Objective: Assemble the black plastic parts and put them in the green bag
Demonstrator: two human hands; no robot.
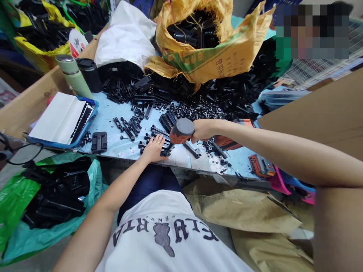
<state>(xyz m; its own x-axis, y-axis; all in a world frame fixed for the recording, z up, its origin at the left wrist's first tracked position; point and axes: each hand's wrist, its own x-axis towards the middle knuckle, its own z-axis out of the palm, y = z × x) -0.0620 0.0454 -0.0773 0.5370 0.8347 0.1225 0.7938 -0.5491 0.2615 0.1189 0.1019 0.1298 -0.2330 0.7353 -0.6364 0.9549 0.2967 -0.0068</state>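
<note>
My right hand (202, 129) is closed round the handle of a rubber mallet (182, 130) with an orange and grey head, held just above the table's near edge. My left hand (154, 148) lies on a row of long black plastic parts (154, 135), fingers pressing them down against the light blue table top (113, 141). The mallet head hangs right beside the left hand's fingertips. More loose black parts (129, 124) are scattered a little to the left.
A big heap of black parts (227, 98) and a yellow sack (210, 45) fill the back. Two flasks (74, 75) and a blue tray with a white pad (61, 119) stand left. A green bag of parts (51, 196) sits on the floor.
</note>
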